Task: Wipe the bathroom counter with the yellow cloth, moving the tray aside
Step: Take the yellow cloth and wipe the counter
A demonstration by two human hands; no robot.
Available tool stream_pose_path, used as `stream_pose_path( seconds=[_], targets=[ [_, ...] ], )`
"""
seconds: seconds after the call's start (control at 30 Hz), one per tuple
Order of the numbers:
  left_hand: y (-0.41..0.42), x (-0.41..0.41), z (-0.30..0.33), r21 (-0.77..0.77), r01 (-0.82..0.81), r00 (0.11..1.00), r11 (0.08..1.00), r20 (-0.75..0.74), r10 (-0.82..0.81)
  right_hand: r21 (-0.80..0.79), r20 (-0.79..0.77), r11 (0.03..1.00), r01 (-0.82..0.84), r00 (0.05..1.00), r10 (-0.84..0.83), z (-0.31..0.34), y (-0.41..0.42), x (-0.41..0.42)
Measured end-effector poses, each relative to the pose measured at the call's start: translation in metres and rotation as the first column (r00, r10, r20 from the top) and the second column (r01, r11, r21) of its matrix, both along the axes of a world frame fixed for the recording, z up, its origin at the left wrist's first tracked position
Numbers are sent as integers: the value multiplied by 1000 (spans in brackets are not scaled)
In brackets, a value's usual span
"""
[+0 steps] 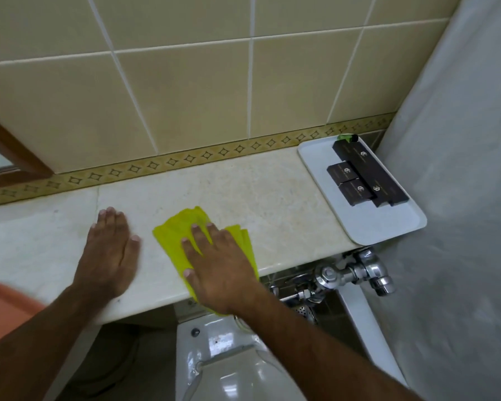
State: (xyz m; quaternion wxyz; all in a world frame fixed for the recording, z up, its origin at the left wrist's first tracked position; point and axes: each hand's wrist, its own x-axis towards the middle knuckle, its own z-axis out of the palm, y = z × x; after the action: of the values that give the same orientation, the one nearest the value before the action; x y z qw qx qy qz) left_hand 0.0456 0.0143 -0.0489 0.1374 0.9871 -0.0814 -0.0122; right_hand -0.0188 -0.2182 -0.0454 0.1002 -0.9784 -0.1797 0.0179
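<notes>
Marble counter [272, 198]: our right hand [220, 273] presses flat on the cloth [177, 238], left hand [110, 256] spread empty; a wide sweep could knock the tray [388, 227] off the edge.

Tiled bathroom: toilet [229, 360], flush valve [356, 273].

The right hand [220, 273] lies flat on the yellow cloth [180, 241] on the counter [272, 198]. The left hand [110, 253] rests flat beside it. The tray [388, 227] holds dark boxes [365, 175] at the counter's right end.
</notes>
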Motion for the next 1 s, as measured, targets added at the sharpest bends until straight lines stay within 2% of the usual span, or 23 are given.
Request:
stream_pose_path(
  seconds=[0.17,0.3,0.43,0.57,0.7,0.9,1.0],
  targets=[
    [5,-2,-3,11,-3,1000,1000,-12,3,-93,-32,984,153,987,-157,-2,-93,22],
    [3,-1,-6,9,-15,1000,1000,6,15,-97,-36,963,250,967,-254,2,-140,57],
    [2,-2,-9,-5,-34,999,999,30,34,-101,-3,930,353,935,-355,4,-140,108],
    [-1,2,-6,0,-3,999,1000,33,3,-123,9,906,405,913,-407,1,-118,121],
    [-3,1,-1,20,16,1000,1000,8,-16,-133,-11,928,347,936,-351,6,-75,112],
    [-3,3,-1,6,5,999,1000,45,-6,-76,-53,992,100,993,-104,6,30,74],
    [-1,2,-2,-12,9,999,1000,52,-8,-43,-15,999,-1,1000,0,1,41,51]
  ],
)
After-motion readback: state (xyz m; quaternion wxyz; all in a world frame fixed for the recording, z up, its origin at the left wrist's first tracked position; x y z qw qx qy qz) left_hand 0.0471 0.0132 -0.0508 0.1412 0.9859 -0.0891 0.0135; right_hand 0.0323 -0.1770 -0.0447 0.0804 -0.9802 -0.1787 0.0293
